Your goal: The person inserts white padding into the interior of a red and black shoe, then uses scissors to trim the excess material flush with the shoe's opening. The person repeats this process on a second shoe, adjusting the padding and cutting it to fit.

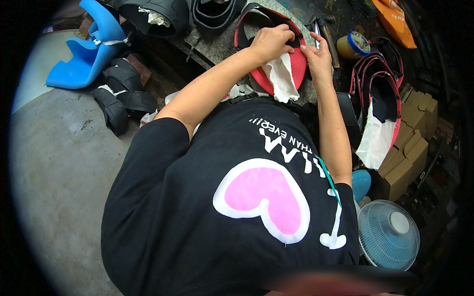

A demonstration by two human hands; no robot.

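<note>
A red and black sewn piece (297,65), shaped like a shoe upper with a rounded red end and a black looped band, lies at the table's near edge. A white cloth flap (282,79) hangs from it toward my body. My left hand (272,44) is closed, its curled fingers gripping the piece's inner side above the cloth. At the right edge of the piece is my right hand (318,58). Its thumb touches or nearly touches the red rim, and its forefinger is raised apart from the thumb. Anything under its other fingers is hidden.
Similar red and black pieces (399,101) hang at the right, beside a lidded jar (353,45) and an orange bag (395,22). Black shoe-like pieces (123,79) and a blue curved sheet (84,61) are at left. Cardboard boxes (410,165) and a fan (389,236) stand lower right.
</note>
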